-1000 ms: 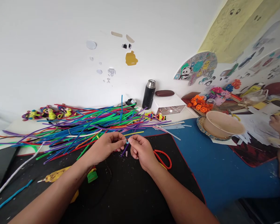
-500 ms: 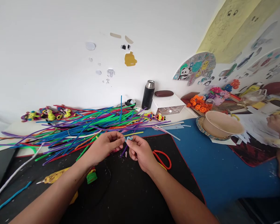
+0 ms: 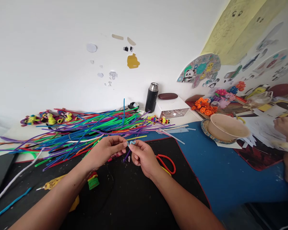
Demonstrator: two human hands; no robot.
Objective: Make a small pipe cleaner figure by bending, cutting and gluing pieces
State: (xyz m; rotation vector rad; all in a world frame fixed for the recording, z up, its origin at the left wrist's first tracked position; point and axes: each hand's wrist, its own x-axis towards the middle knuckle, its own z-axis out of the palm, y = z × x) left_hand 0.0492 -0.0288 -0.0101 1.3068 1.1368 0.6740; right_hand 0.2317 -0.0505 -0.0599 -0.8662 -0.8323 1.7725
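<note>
Between my two hands is a short light-blue pipe cleaner [image 3: 132, 142], bent into a small curl. My left hand [image 3: 111, 149] pinches one end with thumb and forefinger. The other end sits in the closed fingers of my right hand [image 3: 144, 156], whose fingertips almost meet the left ones. Red-handled scissors [image 3: 174, 166] lie beside my right wrist, their blades hidden. Beneath my left forearm are a small green-and-red coiled piece [image 3: 93, 182] and a partly covered yellow glue gun [image 3: 54, 183].
Behind my hands spreads a heap of coloured pipe cleaners [image 3: 86, 131]. A black flask [image 3: 151, 98] and a white box [image 3: 174, 107] stand near the wall. To the right are a bowl [image 3: 230, 127] and another person's hand [image 3: 286, 127]. A blue pipe cleaner [image 3: 12, 204] lies at left.
The view has shifted very slightly. Both hands keep their pinch on the light-blue pipe cleaner, with hardly any movement of the fingers.
</note>
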